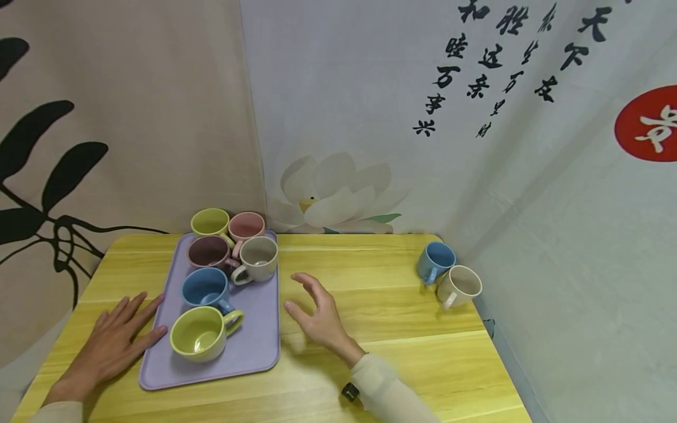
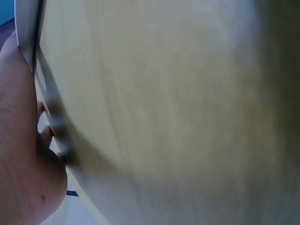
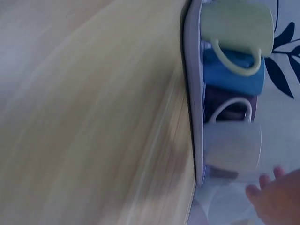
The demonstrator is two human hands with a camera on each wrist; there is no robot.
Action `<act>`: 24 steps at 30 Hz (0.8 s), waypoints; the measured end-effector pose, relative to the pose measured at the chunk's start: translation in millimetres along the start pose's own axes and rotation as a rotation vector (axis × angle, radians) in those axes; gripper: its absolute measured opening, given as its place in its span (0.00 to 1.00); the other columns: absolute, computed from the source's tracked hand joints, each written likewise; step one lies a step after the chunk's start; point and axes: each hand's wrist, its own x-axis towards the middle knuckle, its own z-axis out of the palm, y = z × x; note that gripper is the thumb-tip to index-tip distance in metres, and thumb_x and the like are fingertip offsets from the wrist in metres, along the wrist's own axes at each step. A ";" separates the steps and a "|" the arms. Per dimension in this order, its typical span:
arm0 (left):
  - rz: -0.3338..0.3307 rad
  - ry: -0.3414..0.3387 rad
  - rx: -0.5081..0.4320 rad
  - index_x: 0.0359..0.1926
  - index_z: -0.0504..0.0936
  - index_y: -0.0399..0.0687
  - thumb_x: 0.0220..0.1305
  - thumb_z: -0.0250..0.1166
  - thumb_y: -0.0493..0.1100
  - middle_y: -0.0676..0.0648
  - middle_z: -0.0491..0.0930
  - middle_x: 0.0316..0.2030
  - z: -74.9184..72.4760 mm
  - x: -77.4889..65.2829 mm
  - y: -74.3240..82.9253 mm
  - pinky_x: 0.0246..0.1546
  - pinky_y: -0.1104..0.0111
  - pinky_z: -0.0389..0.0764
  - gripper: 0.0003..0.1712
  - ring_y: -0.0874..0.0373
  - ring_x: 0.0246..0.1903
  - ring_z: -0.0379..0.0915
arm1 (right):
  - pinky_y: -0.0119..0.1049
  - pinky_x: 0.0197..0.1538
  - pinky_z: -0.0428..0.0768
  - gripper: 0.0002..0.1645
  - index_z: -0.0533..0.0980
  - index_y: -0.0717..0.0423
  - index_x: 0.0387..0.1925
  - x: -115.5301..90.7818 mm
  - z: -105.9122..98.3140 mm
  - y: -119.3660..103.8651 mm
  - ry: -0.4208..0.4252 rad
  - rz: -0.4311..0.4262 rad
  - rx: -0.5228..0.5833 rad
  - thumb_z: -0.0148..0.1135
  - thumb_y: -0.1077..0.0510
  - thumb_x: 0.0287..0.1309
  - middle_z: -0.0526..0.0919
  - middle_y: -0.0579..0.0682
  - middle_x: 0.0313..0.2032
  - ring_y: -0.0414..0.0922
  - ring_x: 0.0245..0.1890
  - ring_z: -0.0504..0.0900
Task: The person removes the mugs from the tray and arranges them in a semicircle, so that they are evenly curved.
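Note:
A lilac tray on the table bears several cups. At its near end is a yellow-green cup, then a blue cup, a maroon cup beside a greyish-white cup, and at the back another yellow-green cup and a pink cup. My left hand lies with fingers spread along the tray's left edge, thumb at the rim. Just right of the tray hovers my right hand, thumb and fingers apart, holding nothing. The right wrist view shows its fingertips near the greyish-white cup.
A second blue cup and a cream cup stand close together at the table's far right corner. Printed curtains hang behind the wooden table. A black watch-like band shows at the right wrist.

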 end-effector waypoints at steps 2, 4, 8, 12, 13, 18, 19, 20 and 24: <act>0.003 0.003 0.000 0.94 0.47 0.63 0.85 0.54 0.73 0.23 0.45 0.89 0.3 -0.2 -0.2 0.81 0.23 0.14 0.50 0.15 0.87 0.28 | 0.49 0.88 0.72 0.38 0.70 0.51 0.81 0.3 6.7 -2.1 -0.071 0.010 -0.013 0.72 0.54 0.76 0.82 0.55 0.77 0.52 0.82 0.77; 0.008 0.006 -0.003 0.94 0.47 0.63 0.85 0.54 0.72 0.23 0.45 0.89 0.2 -0.6 -0.3 0.81 0.23 0.14 0.50 0.15 0.88 0.29 | 0.48 0.88 0.72 0.39 0.69 0.48 0.83 0.4 13.3 -4.3 -0.139 0.014 -0.036 0.72 0.51 0.77 0.82 0.54 0.77 0.50 0.82 0.77; 0.011 0.002 -0.004 0.94 0.47 0.63 0.85 0.54 0.72 0.23 0.44 0.89 -0.4 -0.8 -0.3 0.81 0.23 0.14 0.50 0.15 0.87 0.29 | 0.44 0.86 0.74 0.40 0.68 0.43 0.84 0.7 27.1 -8.6 -0.249 0.005 -0.088 0.71 0.47 0.78 0.80 0.51 0.79 0.45 0.82 0.76; 0.007 0.007 0.000 0.94 0.47 0.62 0.85 0.54 0.72 0.22 0.44 0.89 -1.6 0.3 0.2 0.81 0.22 0.15 0.50 0.15 0.87 0.29 | 0.41 0.84 0.76 0.41 0.68 0.43 0.84 1.7 40.3 -12.0 -0.311 -0.043 -0.145 0.71 0.47 0.78 0.80 0.50 0.80 0.43 0.82 0.76; 0.006 0.010 0.001 0.94 0.47 0.61 0.85 0.54 0.72 0.22 0.45 0.89 -1.9 0.5 0.7 0.82 0.22 0.16 0.50 0.15 0.87 0.30 | 0.40 0.84 0.75 0.41 0.68 0.44 0.84 2.1 43.4 -12.7 -0.322 -0.051 -0.148 0.72 0.47 0.78 0.79 0.50 0.80 0.43 0.83 0.76; 0.002 0.002 -0.002 0.94 0.47 0.62 0.85 0.54 0.72 0.22 0.45 0.89 -2.3 0.6 2.1 0.81 0.22 0.15 0.50 0.14 0.87 0.29 | 0.37 0.84 0.74 0.42 0.68 0.48 0.84 3.0 55.8 -13.4 -0.367 -0.089 -0.173 0.73 0.49 0.77 0.78 0.49 0.82 0.42 0.84 0.74; 0.002 0.002 -0.002 0.94 0.47 0.62 0.85 0.54 0.72 0.22 0.45 0.89 -1.9 0.1 2.3 0.81 0.21 0.16 0.50 0.14 0.87 0.30 | 0.37 0.85 0.73 0.42 0.68 0.48 0.84 3.0 57.6 -13.3 -0.376 -0.089 -0.162 0.73 0.49 0.77 0.77 0.50 0.82 0.42 0.84 0.74; 0.002 0.001 -0.004 0.94 0.47 0.62 0.85 0.54 0.72 0.22 0.45 0.89 -1.8 0.0 2.5 0.81 0.21 0.16 0.50 0.14 0.87 0.30 | 0.37 0.84 0.73 0.42 0.68 0.48 0.84 2.8 59.0 -13.3 -0.385 -0.089 -0.155 0.73 0.49 0.77 0.77 0.51 0.82 0.42 0.84 0.74; 0.002 -0.001 -0.006 0.94 0.47 0.62 0.85 0.54 0.72 0.22 0.44 0.89 -1.4 -0.2 2.4 0.81 0.21 0.16 0.50 0.14 0.87 0.29 | 0.36 0.84 0.73 0.40 0.69 0.50 0.83 2.4 63.3 -14.0 -0.408 -0.090 -0.117 0.73 0.51 0.77 0.79 0.56 0.80 0.43 0.84 0.74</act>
